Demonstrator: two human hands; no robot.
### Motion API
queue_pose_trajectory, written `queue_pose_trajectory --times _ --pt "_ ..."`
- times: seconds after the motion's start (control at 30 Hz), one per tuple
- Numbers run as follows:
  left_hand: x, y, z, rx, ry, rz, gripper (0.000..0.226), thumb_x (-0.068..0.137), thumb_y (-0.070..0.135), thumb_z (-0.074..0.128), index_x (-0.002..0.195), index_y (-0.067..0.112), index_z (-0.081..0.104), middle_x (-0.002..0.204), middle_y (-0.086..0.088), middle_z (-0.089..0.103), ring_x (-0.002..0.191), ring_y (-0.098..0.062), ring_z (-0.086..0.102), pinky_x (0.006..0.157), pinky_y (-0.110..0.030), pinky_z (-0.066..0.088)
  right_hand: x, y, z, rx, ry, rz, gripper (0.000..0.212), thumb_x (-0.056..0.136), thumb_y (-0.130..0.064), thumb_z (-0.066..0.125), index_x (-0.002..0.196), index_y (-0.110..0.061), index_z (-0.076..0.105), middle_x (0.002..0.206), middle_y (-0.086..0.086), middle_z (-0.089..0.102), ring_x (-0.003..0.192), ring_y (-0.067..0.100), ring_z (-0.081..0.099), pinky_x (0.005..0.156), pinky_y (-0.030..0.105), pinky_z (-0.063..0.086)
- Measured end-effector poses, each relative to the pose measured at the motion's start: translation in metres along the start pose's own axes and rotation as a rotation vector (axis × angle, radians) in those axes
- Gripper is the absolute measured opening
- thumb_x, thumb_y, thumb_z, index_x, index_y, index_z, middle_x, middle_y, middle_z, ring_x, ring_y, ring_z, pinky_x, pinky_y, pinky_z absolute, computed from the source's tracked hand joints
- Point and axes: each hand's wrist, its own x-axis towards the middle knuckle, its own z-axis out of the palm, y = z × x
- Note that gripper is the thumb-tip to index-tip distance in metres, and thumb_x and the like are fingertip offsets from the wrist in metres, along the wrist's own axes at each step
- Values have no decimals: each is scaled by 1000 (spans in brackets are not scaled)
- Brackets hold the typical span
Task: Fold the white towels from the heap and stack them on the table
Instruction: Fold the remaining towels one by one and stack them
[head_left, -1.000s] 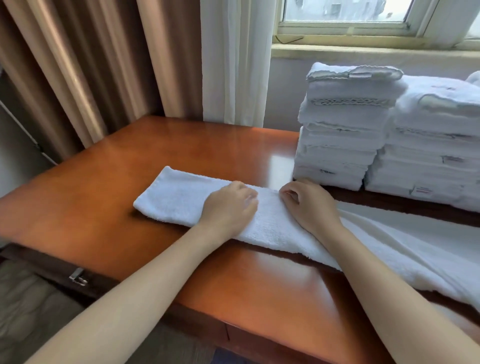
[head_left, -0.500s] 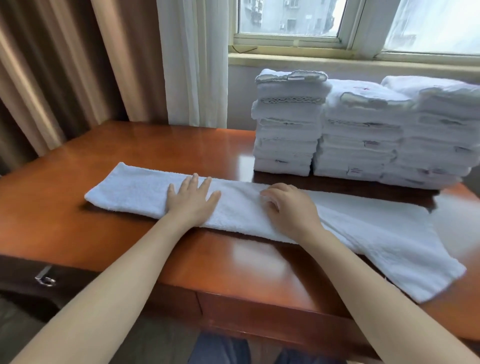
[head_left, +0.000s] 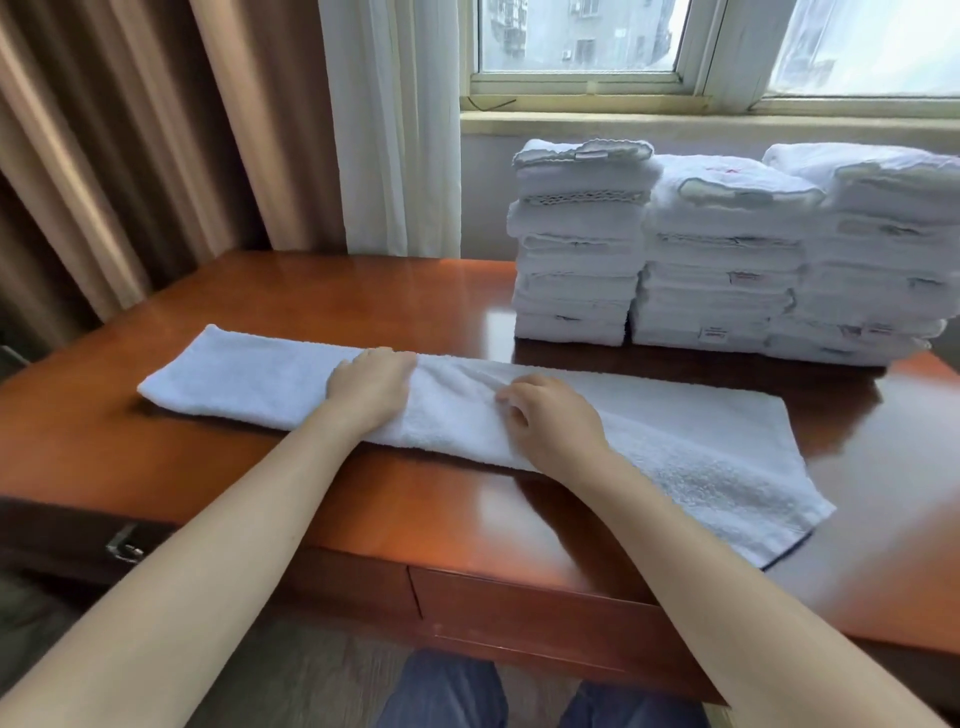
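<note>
On the glossy reddish wooden table (head_left: 311, 306) a long white terry towel (head_left: 249, 379) lies lengthwise, left hand (head_left: 371, 387) curled over its far edge, right hand (head_left: 550, 415) pinching its middle; three folded white towel stacks (head_left: 727, 260) stand just behind.

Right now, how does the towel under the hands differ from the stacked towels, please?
The long towel lies as one flat strip; the stacked towels are folded small in three piles. Left hand and right hand grip the long towel; nothing touches the stacked towels. Both are white.
</note>
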Motion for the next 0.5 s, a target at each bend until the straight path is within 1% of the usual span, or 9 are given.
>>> queue_pose_trajectory --times 0.03,0.07,0.1,0.17,0.2,0.23,0.3,0.4,0.5 --pt "-5 13 3 -93 49 80 38 98 14 35 126 24 58 134 3 53 129 -25 47 95 -40 41 -1 2 -4 8 -14 1 28 89 -9 48 74 -28 61 88 -9 57 90 19 49 58 29 36" --pt "-11 27 6 -181 76 145 42 96 10 38 130 26 59 138 6 52 129 -21 48 96 -38 43 -2 4 -8 3 -28 10 26 88 -9 47 75 -28 59 88 -9 57 89 18 51 54 28 31" --pt "-15 41 9 -251 87 203 47 93 7 42 131 28 59 140 8 51 129 -18 48 97 -36 44 -3 7 -14 -13 -37 23 25 88 -11 47 83 -29 63 94 -9 59 92 19 53 53 27 29" --pt "-21 68 17 -325 100 293 51 87 3 46 128 29 61 137 9 54 127 -14 48 97 -35 44 -10 15 -25 -73 -47 62 32 89 -15 49 107 -34 67 109 -11 62 101 18 57 58 28 30" --pt "-23 80 20 -341 111 326 51 86 3 47 127 29 62 135 8 56 126 -14 48 97 -34 44 -16 20 -31 -103 -48 82 35 90 -16 50 114 -35 66 115 -12 62 105 17 58 62 27 30" --pt "-25 91 23 -346 119 352 51 85 3 48 126 29 63 133 7 57 125 -14 48 96 -32 44 -21 25 -38 -128 -50 96 37 90 -16 51 117 -36 65 118 -13 61 108 16 58 65 27 30" --pt "-28 111 26 -339 127 399 50 84 3 48 125 27 64 129 6 59 122 -15 49 93 -31 44 -34 36 -51 -169 -63 120 39 89 -14 53 118 -37 64 121 -13 60 110 16 58 67 26 31" --pt "-30 137 29 -314 121 465 48 83 5 50 124 25 65 124 2 59 119 -19 51 92 -36 45 -52 51 -70 -191 -79 164 45 86 -10 52 120 -36 62 125 -14 59 115 15 56 68 26 33" --pt "-32 160 31 -295 137 511 39 86 14 54 121 24 66 117 0 60 113 -21 53 87 -35 45 -64 63 -86 -199 -82 195 50 85 -6 50 122 -37 62 128 -14 60 119 13 54 69 25 35"
